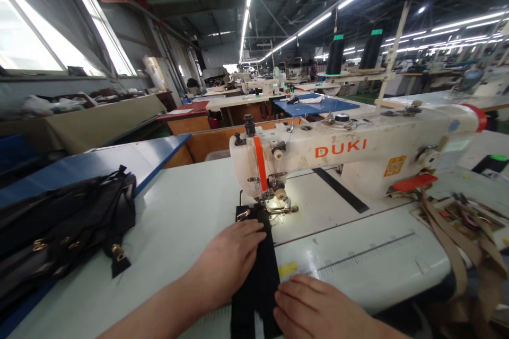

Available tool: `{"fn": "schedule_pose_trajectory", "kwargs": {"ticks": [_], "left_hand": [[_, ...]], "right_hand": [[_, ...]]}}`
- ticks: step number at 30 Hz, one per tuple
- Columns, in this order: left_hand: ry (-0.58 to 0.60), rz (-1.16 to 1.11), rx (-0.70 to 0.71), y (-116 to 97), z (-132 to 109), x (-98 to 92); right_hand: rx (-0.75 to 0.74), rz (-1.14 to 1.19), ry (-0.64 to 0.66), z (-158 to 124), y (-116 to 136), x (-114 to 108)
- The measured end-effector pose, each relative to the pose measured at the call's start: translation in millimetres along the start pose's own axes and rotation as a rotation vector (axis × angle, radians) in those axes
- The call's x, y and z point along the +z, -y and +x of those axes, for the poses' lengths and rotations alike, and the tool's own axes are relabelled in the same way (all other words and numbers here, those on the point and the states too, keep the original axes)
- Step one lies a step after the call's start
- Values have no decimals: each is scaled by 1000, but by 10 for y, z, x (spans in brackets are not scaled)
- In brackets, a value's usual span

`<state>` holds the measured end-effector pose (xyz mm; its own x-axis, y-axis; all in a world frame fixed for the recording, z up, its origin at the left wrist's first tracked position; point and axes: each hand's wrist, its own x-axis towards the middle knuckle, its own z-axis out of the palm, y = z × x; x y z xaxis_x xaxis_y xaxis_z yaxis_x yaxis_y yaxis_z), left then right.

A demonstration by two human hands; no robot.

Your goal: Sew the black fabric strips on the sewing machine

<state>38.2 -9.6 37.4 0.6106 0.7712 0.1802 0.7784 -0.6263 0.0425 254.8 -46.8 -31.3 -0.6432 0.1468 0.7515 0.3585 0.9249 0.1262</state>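
Observation:
A strip of black fabric (264,259) lies on the sewing machine's bed, its far end under the needle area. A gold-coloured zipper pull (243,215) shows on that end, left of the presser foot (274,206). My left hand (230,254) rests flat on the strip, fingers stretched toward the presser foot. Lower down, my right hand (314,304) lies along the strip's right edge with its fingers extended; its thumb is hidden. The white sewing machine (294,151) has its lamp lit over the stitching spot.
A pile of black pieces with gold zipper pulls (67,233) lies at the left. A dark strip (342,190) lies behind the needle, under the machine's arm. At the right, beige straps (449,243) hang beside a tool tray (473,217). Black thread cones (336,55) stand above.

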Motion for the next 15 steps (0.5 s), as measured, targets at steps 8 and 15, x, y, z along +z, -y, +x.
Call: {"fn": "schedule_pose_trajectory", "kwargs": {"ticks": [8,15], "left_hand": [[-37,95,-100,92,166,276],[-95,95,-72,141,147,329]], "right_hand": [[-16,37,8,58,-43,-14],[86,38,42,150,-107,74]]}}
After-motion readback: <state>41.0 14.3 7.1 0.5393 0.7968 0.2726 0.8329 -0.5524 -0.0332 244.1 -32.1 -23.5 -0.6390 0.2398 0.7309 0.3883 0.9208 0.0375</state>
